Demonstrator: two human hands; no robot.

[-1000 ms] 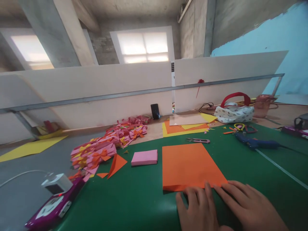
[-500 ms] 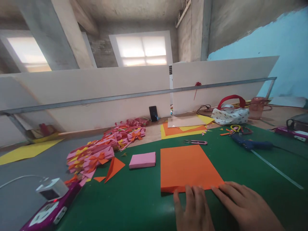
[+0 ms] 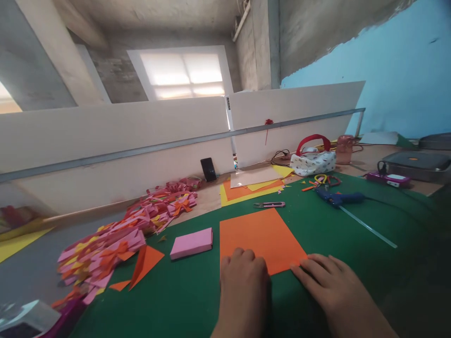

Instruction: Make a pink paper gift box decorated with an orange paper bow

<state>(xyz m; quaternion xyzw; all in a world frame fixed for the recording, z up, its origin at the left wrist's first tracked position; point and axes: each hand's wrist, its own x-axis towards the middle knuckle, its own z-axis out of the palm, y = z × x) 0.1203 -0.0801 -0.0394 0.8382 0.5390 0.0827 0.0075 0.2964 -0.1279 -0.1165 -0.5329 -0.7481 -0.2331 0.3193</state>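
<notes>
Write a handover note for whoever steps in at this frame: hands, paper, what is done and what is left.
Left hand: flat, palm down on the near edge of the orange sheet, holding nothing.
Right hand: flat on the green mat, fingers at the sheet's near right corner.
The sheet lies flat on the mat; pink block just to its left, utility knife beyond it, glue gun far right.
Done: sheet laid out and pressed down; whether it is already folded cannot be told.
Left: no cut or glue shows on it.
</notes>
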